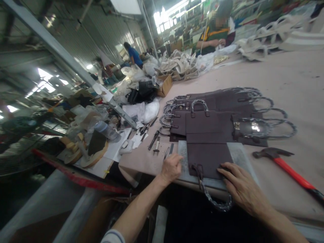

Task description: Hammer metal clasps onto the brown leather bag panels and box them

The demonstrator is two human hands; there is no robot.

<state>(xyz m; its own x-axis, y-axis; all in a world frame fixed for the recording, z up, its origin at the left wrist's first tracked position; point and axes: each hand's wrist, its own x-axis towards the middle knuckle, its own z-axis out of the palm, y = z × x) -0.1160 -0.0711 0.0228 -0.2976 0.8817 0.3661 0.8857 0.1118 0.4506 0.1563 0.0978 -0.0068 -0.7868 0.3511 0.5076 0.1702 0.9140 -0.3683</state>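
Note:
A dark brown leather bag panel (209, 157) lies over a grey slab (239, 153) at the table's front edge. Its plastic-wrapped handle (215, 201) hangs down over the edge. My right hand (235, 179) rests on the panel's right front corner, fingers stretched out. Left of the panel, by the slab's edge, is my left hand (172, 167) with its fingers curled together; what they hold, if anything, is hidden. Beyond it lie slim metal hand tools (157, 145). A claw hammer (286, 165) with a red handle lies to the right.
More brown bag panels (215, 101) with wrapped handles are stacked behind the slab. A cardboard box (165, 85), black pieces (143, 91) and plastic bags stand at the back left. A metal post (76, 67) slants across the left. A co-worker (215, 33) sits across the table.

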